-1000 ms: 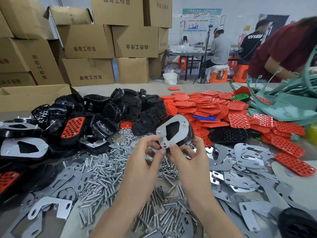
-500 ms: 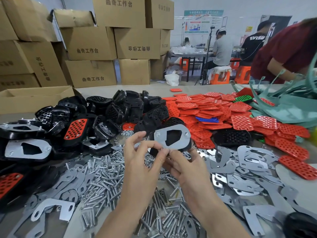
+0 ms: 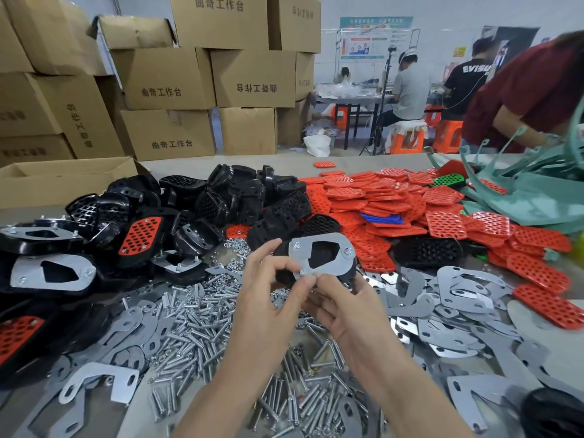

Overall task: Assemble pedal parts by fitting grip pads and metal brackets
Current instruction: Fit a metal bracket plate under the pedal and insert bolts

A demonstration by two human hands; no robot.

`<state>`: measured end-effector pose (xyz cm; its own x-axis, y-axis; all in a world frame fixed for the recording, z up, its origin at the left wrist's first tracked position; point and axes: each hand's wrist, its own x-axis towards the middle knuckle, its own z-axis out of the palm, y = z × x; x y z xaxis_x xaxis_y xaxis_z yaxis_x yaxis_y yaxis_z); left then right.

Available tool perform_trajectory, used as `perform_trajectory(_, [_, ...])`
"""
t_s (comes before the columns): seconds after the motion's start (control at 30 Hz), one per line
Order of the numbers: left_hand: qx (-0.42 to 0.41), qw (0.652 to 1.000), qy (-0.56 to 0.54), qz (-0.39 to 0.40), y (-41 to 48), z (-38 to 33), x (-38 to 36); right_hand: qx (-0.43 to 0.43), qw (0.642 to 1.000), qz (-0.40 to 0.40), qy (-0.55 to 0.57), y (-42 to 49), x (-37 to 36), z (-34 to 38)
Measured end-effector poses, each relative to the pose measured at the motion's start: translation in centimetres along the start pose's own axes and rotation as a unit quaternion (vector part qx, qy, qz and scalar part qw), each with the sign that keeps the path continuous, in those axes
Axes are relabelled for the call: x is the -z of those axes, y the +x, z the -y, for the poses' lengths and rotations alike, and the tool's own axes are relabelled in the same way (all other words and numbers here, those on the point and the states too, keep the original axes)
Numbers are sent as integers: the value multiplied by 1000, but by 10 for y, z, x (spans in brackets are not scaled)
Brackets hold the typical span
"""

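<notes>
- Both our hands meet at the middle of the frame, above the littered table.
- Our right hand grips a black pedal from below, with its fingers curled under the body and its thumb pressed on the near edge.
- On the pedal's upturned face lies a metal bracket, flat against it, with a screw head showing at each upper corner.
- Our left hand has thumb and forefinger pinched on a small fastener at the bracket's lower left corner. We cannot tell whether it is a nut or a bolt head. The other fingers are spread loosely above.
- Beneath our wrists, at lower centre, lies a heap of bolts.
- Loose flat brackets cover the lower right.
- Red grip pads are heaped at centre right, just beside a pile of black pedal bodies at centre left.
- Finished pedals with plates on them rest at the left edge.
- Cardboard boxes are stacked at upper left, and teal parts lie at upper right.
</notes>
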<state>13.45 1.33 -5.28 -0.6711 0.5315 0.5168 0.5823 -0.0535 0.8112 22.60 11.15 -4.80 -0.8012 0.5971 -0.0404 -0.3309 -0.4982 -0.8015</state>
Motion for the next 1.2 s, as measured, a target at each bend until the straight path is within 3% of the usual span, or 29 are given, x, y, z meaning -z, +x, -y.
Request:
perform_trajectory(0.47, [-16,998,14,52,-8,-4,-3,9,1000,-25,-14,2,1,-3])
perform_trajectory(0.6, [29,996,-43,74,-10,-6,-2,18,1000,-20,-10,4,0,-4])
perform_trajectory(0.9, [18,999,-13,46,-9,-8,-4,13,1000,-13,-18,1,2,-4])
perform_trajectory(1.03, [51,995,-72,50,-10,-10,-2,10,1000,-22,-4,3,0,-6])
perform_trajectory(1.2, [36,998,-31,43,-9,-11,-5,10,1000,-10,-10,3,2,-6])
